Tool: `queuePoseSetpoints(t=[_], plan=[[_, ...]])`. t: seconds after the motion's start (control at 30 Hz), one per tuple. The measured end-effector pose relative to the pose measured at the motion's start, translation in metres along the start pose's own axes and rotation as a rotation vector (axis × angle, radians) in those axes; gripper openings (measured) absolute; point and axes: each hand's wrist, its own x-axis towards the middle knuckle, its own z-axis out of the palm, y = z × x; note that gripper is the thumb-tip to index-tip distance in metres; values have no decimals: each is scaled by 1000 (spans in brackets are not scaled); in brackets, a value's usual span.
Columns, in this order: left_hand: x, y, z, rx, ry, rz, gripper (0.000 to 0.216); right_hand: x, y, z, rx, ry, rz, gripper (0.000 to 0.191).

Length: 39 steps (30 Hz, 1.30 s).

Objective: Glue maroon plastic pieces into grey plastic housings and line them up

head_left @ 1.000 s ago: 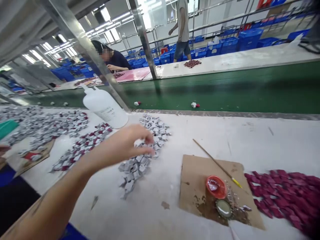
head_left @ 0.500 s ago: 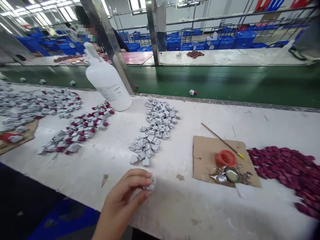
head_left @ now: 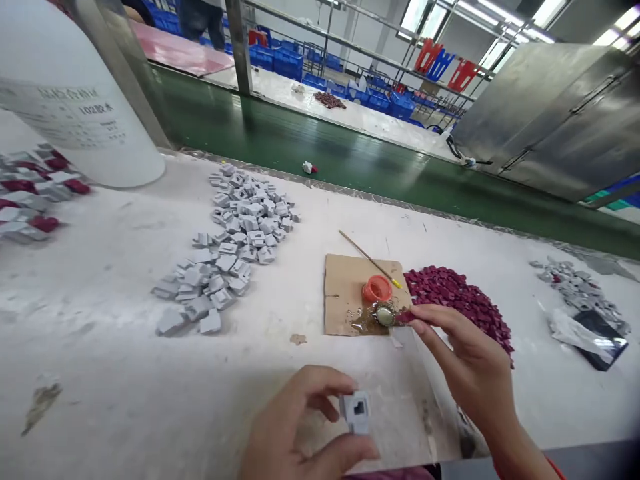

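Between the thumb and fingers of my left hand (head_left: 310, 427) is a small grey plastic part (head_left: 356, 412), its dark recess facing up toward me. My right hand (head_left: 467, 357) pinches a small dark red piece (head_left: 404, 317) over the right edge of a cardboard square (head_left: 340, 293). Beside that piece lies a bottle cap (head_left: 385, 315) in a wet brown puddle, and I cannot tell whether they touch. A red-orange cup (head_left: 377, 289) and a thin stick with a yellow tip (head_left: 370, 257) rest on the cardboard. Right behind my right hand spreads a pile of dark red pieces (head_left: 450, 287).
Grey parts (head_left: 240, 227) lie heaped left of the cardboard. A large white bottle (head_left: 85, 100) stands at the far left near joined grey-and-red parts (head_left: 30, 193). A green conveyor belt (head_left: 350, 167) runs behind. At right are more parts (head_left: 580, 287) and a black tray (head_left: 600, 340).
My right hand has come into view, pinching a dark red piece by the cap. My left hand still holds the grey part, now further right. The view has swung to the right.
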Motion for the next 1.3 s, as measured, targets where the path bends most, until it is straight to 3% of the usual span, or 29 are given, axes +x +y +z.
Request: queuePoseSetpoints(t=[0.1, 0.23, 0.7, 0.83, 1.07, 1.3], plan=[[1, -10, 1, 252, -108, 172, 27, 6, 4, 3, -93, -78, -147, 13], [-2, -18, 7, 350, -139, 265, 19, 11, 6, 8, -168, -113, -236, 14], [-2, -18, 7, 348, -99, 185, 22, 11, 8, 15, -184, -171, -302, 20], [-2, -15, 8, 344, -91, 121, 26, 2, -4, 9, -143, -99, -241, 24], [-4, -14, 10, 312, -80, 82, 31, -47, -42, 11, 299, -136, 27, 28], [-4, -13, 11, 322, -81, 73, 24, -66, -41, 29, 333, -138, 80, 27]])
